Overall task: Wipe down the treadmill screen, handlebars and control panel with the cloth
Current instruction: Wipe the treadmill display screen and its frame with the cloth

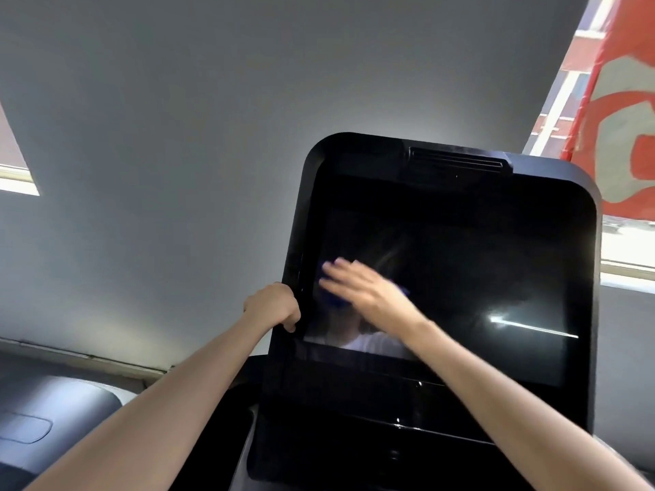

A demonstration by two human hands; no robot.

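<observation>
Forearms: both bare, reaching up from the bottom edge, left forearm (159,402) at lower left, right forearm (496,384) slanting in from lower right
Console (308,178): black treadmill housing with rounded corners, tilted in view, slotted vent along its top edge
Screen (460,278): dark glossy glass filling most of the console; bright streak of light reflected low on the right, faint reflection of a person in a pale top low on the left
Left hand (271,306): clenched round the left edge of the console, fingers curled over the rim, knuckles toward the camera
Cloth (333,300): blue, lying against the left part of the screen near its left border; mostly covered, showing below the fingers and beside the wrist
Right hand (358,285): flat on the cloth, fingers straight and motion-blurred, pressing it to the glass rather than curling round it
Control panel (407,409): glossy black strips under the screen, partly behind the right forearm; markings too dark to read
Wall (177,136): plain grey, behind the console
Windows: bright openings at far left (14,171) and far right (623,242)
Banner (620,118): red and white, in the right window
Neighbouring machine (53,412): dark grey rounded housing at lower left, well apart from the console
</observation>
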